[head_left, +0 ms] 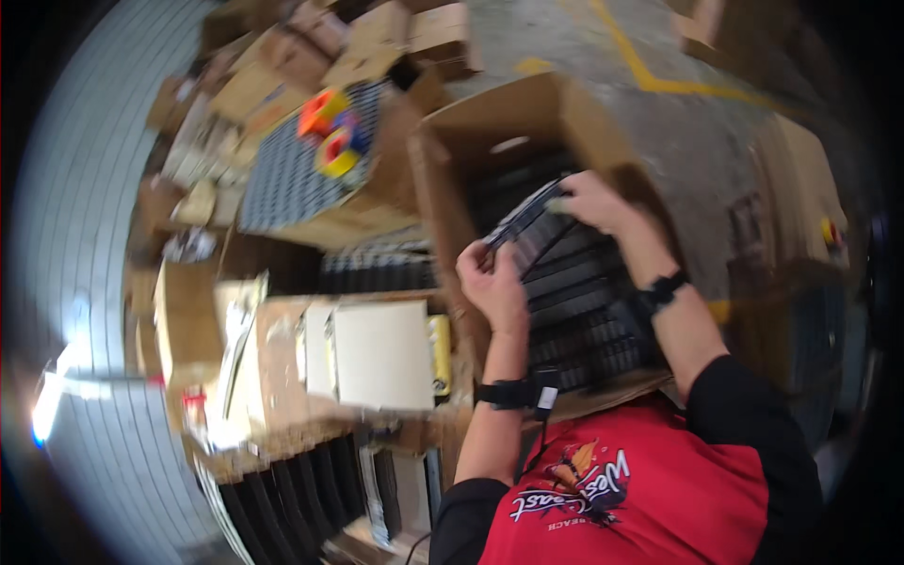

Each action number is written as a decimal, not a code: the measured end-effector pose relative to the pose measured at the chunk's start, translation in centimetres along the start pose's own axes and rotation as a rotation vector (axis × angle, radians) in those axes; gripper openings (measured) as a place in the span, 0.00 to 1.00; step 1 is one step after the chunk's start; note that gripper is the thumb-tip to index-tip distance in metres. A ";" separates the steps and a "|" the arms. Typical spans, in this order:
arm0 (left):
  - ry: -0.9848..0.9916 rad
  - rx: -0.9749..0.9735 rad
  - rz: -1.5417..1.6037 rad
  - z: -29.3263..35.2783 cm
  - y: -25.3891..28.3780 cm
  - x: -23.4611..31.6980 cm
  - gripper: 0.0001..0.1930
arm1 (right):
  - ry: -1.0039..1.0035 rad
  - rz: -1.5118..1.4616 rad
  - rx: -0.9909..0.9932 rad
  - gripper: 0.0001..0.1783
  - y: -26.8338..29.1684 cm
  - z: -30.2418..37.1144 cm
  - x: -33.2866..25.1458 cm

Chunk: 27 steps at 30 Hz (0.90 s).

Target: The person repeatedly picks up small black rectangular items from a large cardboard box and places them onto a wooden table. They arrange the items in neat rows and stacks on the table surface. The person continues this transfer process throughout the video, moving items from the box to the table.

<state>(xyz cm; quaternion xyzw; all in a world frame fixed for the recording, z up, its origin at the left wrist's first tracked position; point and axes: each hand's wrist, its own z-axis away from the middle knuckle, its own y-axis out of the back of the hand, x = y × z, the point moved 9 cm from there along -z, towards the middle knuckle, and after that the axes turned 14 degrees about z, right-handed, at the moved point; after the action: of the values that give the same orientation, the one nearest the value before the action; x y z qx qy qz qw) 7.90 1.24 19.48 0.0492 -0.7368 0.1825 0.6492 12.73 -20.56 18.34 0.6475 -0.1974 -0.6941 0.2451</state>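
My left hand [492,281] and my right hand [591,202] both grip a thin stack of dark flat packs [527,224], held tilted over a large open cardboard box [527,108]. The left hand pinches the stack's near end, the right hand holds its far end. Inside the box lie rows of more dark flat packs [584,301]. A black band sits on each wrist. My red and black shirt fills the lower edge.
Left of the box stands a carton with white sheets [381,353] on top. Rolls of coloured tape [331,132] rest on a grey patterned sheet. Several folded cardboard boxes [311,47] lie behind. Concrete floor with a yellow line [650,75] is at upper right.
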 end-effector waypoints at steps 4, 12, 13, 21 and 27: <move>-0.219 0.041 0.207 0.4 6.5 10.5 0.17 | 0.317 -0.088 0.176 0.15 0.3 3.8 -15.4; -0.139 0.738 -0.085 16.9 42.8 14.2 0.15 | 0.720 0.134 -0.360 0.24 -31.2 18.5 -30.5; -0.079 0.810 -0.100 20.9 48.0 12.5 0.14 | 0.712 0.195 -0.583 0.24 -37.1 21.0 -30.1; 0.129 1.229 -0.109 39.0 70.1 1.1 0.11 | 0.729 0.089 -0.912 0.15 -64.7 36.7 -25.9; 0.598 1.085 -0.888 37.2 71.7 3.1 0.20 | 0.633 0.028 -0.970 0.12 -66.7 36.2 -26.1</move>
<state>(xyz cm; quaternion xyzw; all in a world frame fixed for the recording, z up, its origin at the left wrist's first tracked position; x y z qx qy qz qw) -49.64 55.91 4.44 0.6015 -0.2477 0.2464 0.7184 -27.89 46.91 2.80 0.6345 0.2177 -0.4745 0.5699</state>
